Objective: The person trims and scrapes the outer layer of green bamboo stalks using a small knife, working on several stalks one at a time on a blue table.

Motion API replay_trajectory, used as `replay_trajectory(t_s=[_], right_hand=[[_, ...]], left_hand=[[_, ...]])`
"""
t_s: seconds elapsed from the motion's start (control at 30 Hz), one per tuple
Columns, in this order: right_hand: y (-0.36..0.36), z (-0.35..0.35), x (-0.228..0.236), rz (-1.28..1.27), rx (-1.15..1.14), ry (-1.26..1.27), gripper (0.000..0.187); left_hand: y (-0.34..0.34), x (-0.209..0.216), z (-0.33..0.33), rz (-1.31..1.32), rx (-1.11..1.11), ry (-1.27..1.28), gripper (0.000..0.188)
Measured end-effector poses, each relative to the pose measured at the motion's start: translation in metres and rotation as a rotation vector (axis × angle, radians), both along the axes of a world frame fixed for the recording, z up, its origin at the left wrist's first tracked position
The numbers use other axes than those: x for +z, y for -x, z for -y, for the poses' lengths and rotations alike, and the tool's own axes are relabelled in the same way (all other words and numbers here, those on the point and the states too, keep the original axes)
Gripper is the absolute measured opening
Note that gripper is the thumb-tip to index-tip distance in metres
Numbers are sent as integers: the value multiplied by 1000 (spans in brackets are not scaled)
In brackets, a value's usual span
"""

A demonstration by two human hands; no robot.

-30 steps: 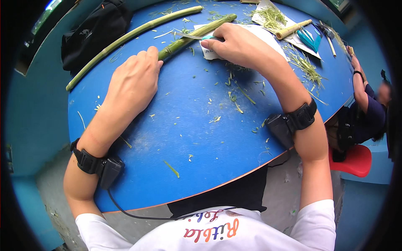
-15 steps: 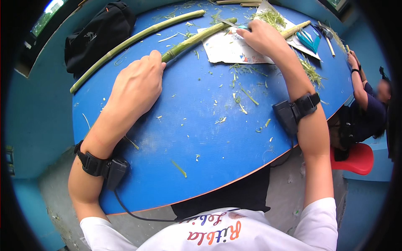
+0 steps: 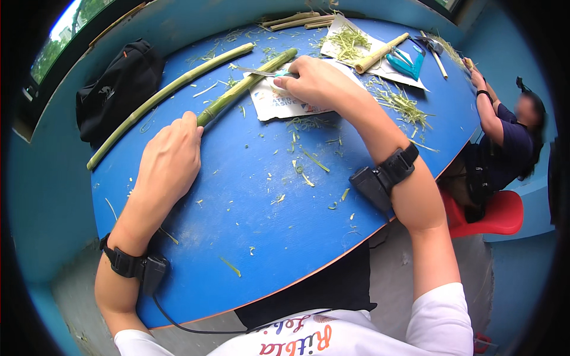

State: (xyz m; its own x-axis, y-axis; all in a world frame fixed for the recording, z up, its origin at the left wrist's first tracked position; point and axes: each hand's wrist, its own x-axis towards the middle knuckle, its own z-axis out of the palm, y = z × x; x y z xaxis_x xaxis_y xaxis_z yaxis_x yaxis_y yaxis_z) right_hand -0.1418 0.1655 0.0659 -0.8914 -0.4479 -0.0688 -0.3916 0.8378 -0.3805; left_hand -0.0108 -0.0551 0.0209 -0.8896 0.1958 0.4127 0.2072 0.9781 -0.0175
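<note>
My left hand is closed round the near end of a green bamboo stalk, which slants away across the blue table to the right. In my right hand is a small knife with a pale teal handle, mostly covered by my fingers. Its blade lies across the stalk's far half, pointing left. Beneath the right hand lies a white printed sheet. A longer, paler peeled stalk rests to the left, apart from both hands.
Shavings litter the blue table. A black bag sits at the left edge. Far right are a cut stalk, a teal tool and a co-worker beside a red stool. Several sticks lie at the back.
The knife and my right hand have come back from near the stalk's far tip toward me. My left hand keeps its hold. The whole view has shifted a little.
</note>
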Motion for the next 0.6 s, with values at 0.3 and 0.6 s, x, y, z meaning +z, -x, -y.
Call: replay_trajectory(t_s=[0.3,0.6], right_hand=[[19,-12,-13,-164,-49,-11,48],[-5,6,-11,-30,125,-11,46]], left_hand=[[0,5,-9,125,34,-81,18],[-3,4,-3,58,20,-38,16]])
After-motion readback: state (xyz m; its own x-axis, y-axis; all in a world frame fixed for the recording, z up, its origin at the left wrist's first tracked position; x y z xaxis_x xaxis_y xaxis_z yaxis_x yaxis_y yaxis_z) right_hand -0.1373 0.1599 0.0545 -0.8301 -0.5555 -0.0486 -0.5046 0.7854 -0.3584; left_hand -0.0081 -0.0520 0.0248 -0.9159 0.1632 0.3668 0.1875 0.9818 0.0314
